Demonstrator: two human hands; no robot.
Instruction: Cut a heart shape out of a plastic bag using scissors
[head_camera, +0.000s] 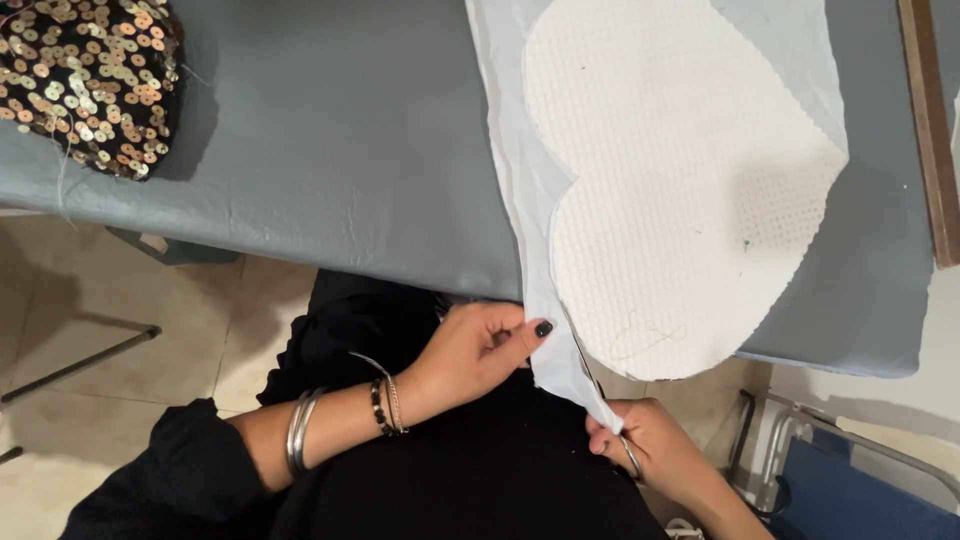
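Grey bench (330, 150) carries my white cloth (535, 250) under a stiffer heart-shaped pad (680, 180); it feels light, limp. My left hand (475, 350) pinches its edge, right hand (640, 445) clamps the hanging corner.

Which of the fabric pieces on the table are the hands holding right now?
The thin white cloth lying under the textured heart-shaped piece; left hand and right hand pinch its hanging edge. The sequinned fabric lies untouched, far left.

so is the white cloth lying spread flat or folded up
Spread flat: the white cloth lies open on the grey table under the heart-shaped pad, its lower end hanging off, pinched by both hands.
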